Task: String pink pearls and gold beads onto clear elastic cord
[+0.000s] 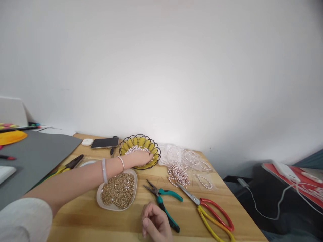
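My left hand (143,158) reaches across into a black wire basket (159,155) with a yellow lining, down at the pale pink beads (135,149) inside. Its fingertips are hidden, so what they hold does not show. At the table's near side my right hand (156,222) is curled closed, thumb against the fingers; anything pinched there is too small to make out. Under my left forearm stands a white tray of gold beads (118,192). Teal-and-black pliers (161,198) lie just beyond my right hand.
Scissors with red and yellow handles (202,201) lie to the right. Behind them are a heap of pink bead strings (178,175) and clear bags (174,153) with bead loops. A phone (105,143), a white case (87,142), yellow-handled pliers (73,162) and a grey mat (47,148) are left.
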A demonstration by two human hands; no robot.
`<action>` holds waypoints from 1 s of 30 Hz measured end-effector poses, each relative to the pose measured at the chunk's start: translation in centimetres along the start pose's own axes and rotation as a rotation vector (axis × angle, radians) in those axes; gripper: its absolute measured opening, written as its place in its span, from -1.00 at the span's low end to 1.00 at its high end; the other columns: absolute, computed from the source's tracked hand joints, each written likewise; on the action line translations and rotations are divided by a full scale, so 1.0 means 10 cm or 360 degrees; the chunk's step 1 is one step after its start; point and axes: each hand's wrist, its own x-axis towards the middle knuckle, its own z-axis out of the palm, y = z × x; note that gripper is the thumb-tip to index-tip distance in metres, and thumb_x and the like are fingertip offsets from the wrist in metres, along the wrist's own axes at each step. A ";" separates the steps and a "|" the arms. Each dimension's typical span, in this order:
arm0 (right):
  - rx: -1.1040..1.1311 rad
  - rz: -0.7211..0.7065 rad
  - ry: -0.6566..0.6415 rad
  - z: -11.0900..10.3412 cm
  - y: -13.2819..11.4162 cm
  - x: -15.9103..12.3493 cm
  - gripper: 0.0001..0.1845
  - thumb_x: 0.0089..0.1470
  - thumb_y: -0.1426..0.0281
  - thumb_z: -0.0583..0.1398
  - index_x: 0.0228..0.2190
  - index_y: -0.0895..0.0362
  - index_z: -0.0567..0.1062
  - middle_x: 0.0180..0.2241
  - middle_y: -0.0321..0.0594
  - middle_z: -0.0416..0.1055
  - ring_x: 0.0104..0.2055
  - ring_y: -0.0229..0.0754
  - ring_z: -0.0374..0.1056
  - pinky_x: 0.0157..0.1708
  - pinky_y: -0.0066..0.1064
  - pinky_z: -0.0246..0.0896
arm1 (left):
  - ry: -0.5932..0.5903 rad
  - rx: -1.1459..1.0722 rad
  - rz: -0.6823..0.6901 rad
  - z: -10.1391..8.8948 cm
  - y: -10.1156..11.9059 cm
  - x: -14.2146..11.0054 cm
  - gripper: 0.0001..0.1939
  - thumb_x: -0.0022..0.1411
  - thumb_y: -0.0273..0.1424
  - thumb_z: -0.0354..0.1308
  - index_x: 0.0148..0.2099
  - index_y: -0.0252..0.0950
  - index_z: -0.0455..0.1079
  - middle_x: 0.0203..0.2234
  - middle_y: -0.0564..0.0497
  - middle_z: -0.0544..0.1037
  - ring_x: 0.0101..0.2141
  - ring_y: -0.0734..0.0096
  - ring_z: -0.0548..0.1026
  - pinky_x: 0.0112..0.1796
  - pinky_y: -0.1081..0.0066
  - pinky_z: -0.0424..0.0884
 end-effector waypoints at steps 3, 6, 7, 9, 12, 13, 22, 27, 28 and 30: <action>-0.0003 0.0007 0.0005 0.00 0.00 0.00 -0.53 -0.04 0.01 0.37 -0.53 0.13 0.40 -0.63 -0.39 0.28 -0.70 -0.41 0.01 -0.63 -0.54 -0.06 | -0.0085 -0.0041 -0.0060 -0.03 -0.05 0.06 -0.73 0.41 -0.34 0.08 0.03 -0.37 0.44 -0.12 -0.23 0.58 -0.13 0.09 0.55 -0.08 0.06 0.45; 0.0004 0.0028 0.0006 0.01 -0.02 0.00 -0.54 -0.04 0.02 0.37 -0.53 0.13 0.41 -0.63 -0.39 0.29 -0.69 -0.40 0.02 -0.62 -0.53 -0.04 | -0.0133 -0.0086 -0.0092 -0.11 -0.07 0.07 -0.68 0.39 -0.28 0.15 0.10 -0.32 0.38 -0.01 -0.12 0.50 -0.09 0.21 0.53 -0.08 0.10 0.51; 0.0006 0.0032 0.0006 0.01 -0.02 0.00 -0.54 -0.04 0.02 0.37 -0.52 0.13 0.41 -0.63 -0.39 0.29 -0.69 -0.40 0.02 -0.62 -0.53 -0.03 | -0.0137 -0.0102 -0.0098 -0.14 -0.07 0.07 -0.68 0.39 -0.28 0.15 0.10 -0.32 0.38 0.01 -0.12 0.48 -0.08 0.21 0.52 -0.08 0.12 0.51; 0.0006 0.0035 0.0009 0.02 -0.04 0.00 -0.54 -0.04 0.02 0.37 -0.52 0.13 0.40 -0.63 -0.38 0.29 -0.69 -0.41 0.02 -0.62 -0.54 -0.05 | -0.0117 -0.0141 -0.0114 -0.21 -0.07 0.06 -0.70 0.40 -0.29 0.14 0.10 -0.31 0.38 0.02 -0.13 0.48 -0.08 0.21 0.52 -0.08 0.12 0.51; 0.0003 0.0035 0.0014 0.02 -0.04 0.00 -0.52 -0.04 0.01 0.37 -0.52 0.13 0.39 -0.63 -0.39 0.28 -0.69 -0.43 -0.01 -0.63 -0.54 -0.10 | -0.0047 -0.0218 -0.0157 -0.29 -0.09 0.05 -0.68 0.39 -0.28 0.15 0.10 -0.32 0.38 0.02 -0.12 0.48 -0.07 0.16 0.52 -0.08 0.11 0.51; 0.0004 0.0035 0.0017 0.02 -0.04 0.00 -0.52 -0.04 0.00 0.37 -0.52 0.13 0.38 -0.62 -0.39 0.28 -0.69 -0.43 -0.01 -0.63 -0.55 -0.11 | -0.0019 -0.0246 -0.0178 -0.31 -0.11 0.06 -0.66 0.38 -0.27 0.16 0.10 -0.34 0.39 0.01 -0.10 0.48 -0.06 0.12 0.52 -0.08 0.10 0.51; 0.0011 0.0033 0.0016 0.01 -0.03 0.00 -0.51 -0.04 0.01 0.38 -0.50 0.13 0.37 -0.59 -0.41 0.25 -0.67 -0.43 0.00 -0.62 -0.54 -0.10 | 0.0002 -0.0557 -0.0366 -0.42 -0.41 0.14 -0.68 0.39 -0.29 0.15 0.12 -0.32 0.37 0.03 -0.12 0.47 -0.06 0.17 0.51 -0.08 0.11 0.51; -0.0027 0.0050 -0.0022 -0.01 -0.02 0.00 -0.50 -0.03 0.00 0.37 -0.50 0.13 0.35 -0.59 -0.42 0.22 -0.66 -0.44 0.00 -0.62 -0.55 -0.10 | -0.0040 -0.0558 -0.0380 -0.46 -0.45 0.03 -0.66 0.38 -0.30 0.16 0.13 -0.32 0.36 0.03 -0.13 0.47 -0.07 0.18 0.52 -0.09 0.10 0.52; -0.0032 0.0049 -0.0036 -0.03 -0.01 0.00 -0.50 -0.02 0.01 0.37 -0.50 0.13 0.35 -0.59 -0.42 0.22 -0.66 -0.44 0.00 -0.62 -0.55 -0.09 | -0.0030 -0.0533 -0.0374 -0.46 -0.45 0.02 -0.66 0.38 -0.30 0.16 0.13 -0.32 0.36 0.03 -0.14 0.47 -0.07 0.18 0.52 -0.09 0.10 0.52; -0.0042 0.0041 -0.0069 -0.07 0.02 0.01 -0.52 0.01 0.02 0.36 -0.49 0.13 0.35 -0.58 -0.41 0.23 -0.66 -0.44 0.01 -0.62 -0.55 -0.07 | -0.0001 -0.0478 -0.0365 -0.44 -0.45 0.02 -0.66 0.38 -0.30 0.16 0.13 -0.32 0.36 0.03 -0.13 0.47 -0.07 0.17 0.52 -0.08 0.10 0.51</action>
